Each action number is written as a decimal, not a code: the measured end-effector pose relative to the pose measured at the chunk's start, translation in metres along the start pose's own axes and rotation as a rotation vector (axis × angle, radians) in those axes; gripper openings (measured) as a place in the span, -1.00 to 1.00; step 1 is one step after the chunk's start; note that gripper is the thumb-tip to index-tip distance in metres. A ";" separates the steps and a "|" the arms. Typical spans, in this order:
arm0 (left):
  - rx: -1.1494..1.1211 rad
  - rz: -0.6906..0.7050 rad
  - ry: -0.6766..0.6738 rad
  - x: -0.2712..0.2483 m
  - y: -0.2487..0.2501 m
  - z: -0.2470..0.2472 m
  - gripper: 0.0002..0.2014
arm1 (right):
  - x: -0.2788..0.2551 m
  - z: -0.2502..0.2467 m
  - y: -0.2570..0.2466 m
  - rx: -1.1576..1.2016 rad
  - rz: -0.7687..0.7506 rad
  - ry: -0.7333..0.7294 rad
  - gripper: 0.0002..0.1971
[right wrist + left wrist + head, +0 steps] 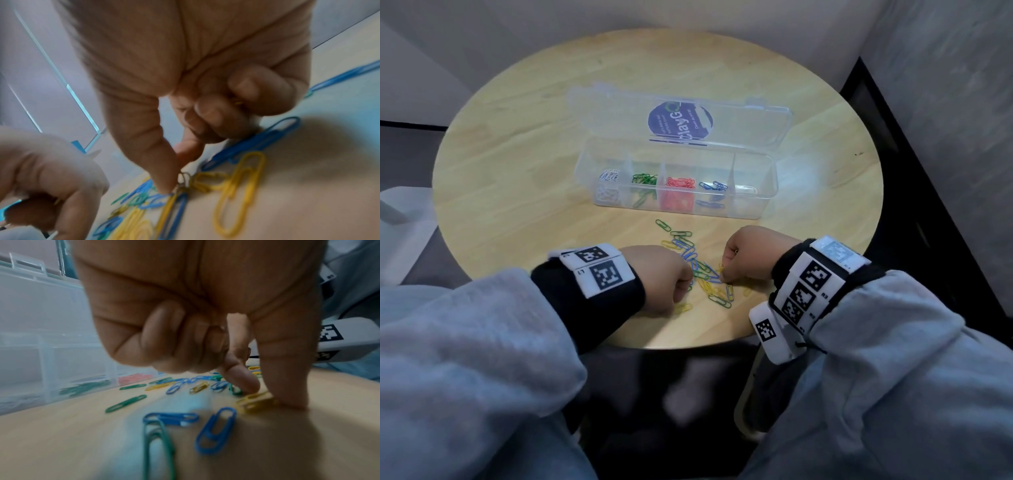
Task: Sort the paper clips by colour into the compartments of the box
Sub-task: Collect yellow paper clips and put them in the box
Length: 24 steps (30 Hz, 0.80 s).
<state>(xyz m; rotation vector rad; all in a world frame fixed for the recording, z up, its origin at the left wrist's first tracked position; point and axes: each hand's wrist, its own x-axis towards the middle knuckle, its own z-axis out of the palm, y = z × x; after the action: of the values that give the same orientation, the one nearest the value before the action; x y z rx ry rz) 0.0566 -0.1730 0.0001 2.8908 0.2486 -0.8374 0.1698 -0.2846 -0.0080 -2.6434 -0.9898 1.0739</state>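
A clear box (763, 205) with its lid open stands mid-table; its compartments hold white (608, 175), green (644, 179), red (680, 182) and blue clips (713, 186). Loose green, blue and yellow clips (705, 274) lie in a pile in front of it. My left hand (690, 279) is at the pile's left side; in the left wrist view the left hand (265, 395) pinches a yellow clip (255, 400) on the table between thumb and forefinger, the other fingers curled. My right hand (174, 186) pinches a clip in the pile, and a bit of yellow clip (238, 103) shows inside its curled fingers.
The table (517, 171) is round and wooden, its near edge just behind both wrists. The box's open lid (681, 116) leans back behind the compartments. The rightmost compartment (751, 188) looks nearly bare. Grey walls and dark floor surround the table.
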 end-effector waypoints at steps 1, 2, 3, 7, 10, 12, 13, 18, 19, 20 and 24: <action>-0.003 -0.006 0.009 0.000 0.000 0.001 -0.90 | 0.000 0.000 0.001 0.022 0.004 -0.004 -0.77; -0.011 -0.012 0.013 0.001 0.000 0.001 -0.91 | -0.001 -0.001 0.001 0.053 0.009 -0.007 -0.81; -0.021 -0.013 0.014 0.001 0.000 0.002 -0.92 | -0.002 -0.003 0.002 0.093 0.011 -0.008 -0.85; -0.046 0.014 0.006 0.003 -0.003 0.005 -0.96 | -0.005 -0.014 0.007 0.251 0.014 0.002 -0.86; -0.066 0.038 -0.002 0.004 -0.004 0.008 -0.94 | -0.004 -0.019 0.013 0.412 0.021 -0.022 -0.81; -0.103 0.040 -0.006 0.004 -0.005 0.008 -0.96 | -0.003 -0.019 0.015 0.610 0.013 -0.059 -0.78; -0.156 0.034 -0.013 0.004 -0.008 0.006 -0.97 | -0.003 -0.018 0.016 0.697 0.006 -0.075 -0.76; -0.766 0.048 -0.053 0.004 -0.030 -0.014 -0.80 | -0.002 -0.017 0.017 0.915 -0.031 -0.114 -0.72; -0.933 0.042 -0.049 0.003 -0.033 -0.017 -0.76 | -0.002 -0.017 0.017 0.941 -0.032 -0.124 -0.74; -1.112 0.030 -0.048 0.003 -0.035 -0.020 -0.74 | -0.002 -0.017 0.017 0.965 -0.031 -0.133 -0.77; -1.542 -0.012 -0.059 0.002 -0.041 -0.024 -0.81 | -0.003 -0.018 0.016 1.062 -0.023 -0.145 -0.80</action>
<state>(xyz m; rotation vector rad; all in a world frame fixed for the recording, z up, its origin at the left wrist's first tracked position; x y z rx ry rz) 0.0634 -0.1291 0.0165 1.4083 0.5663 -0.3702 0.1886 -0.2965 0.0016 -1.6921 -0.2828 1.2967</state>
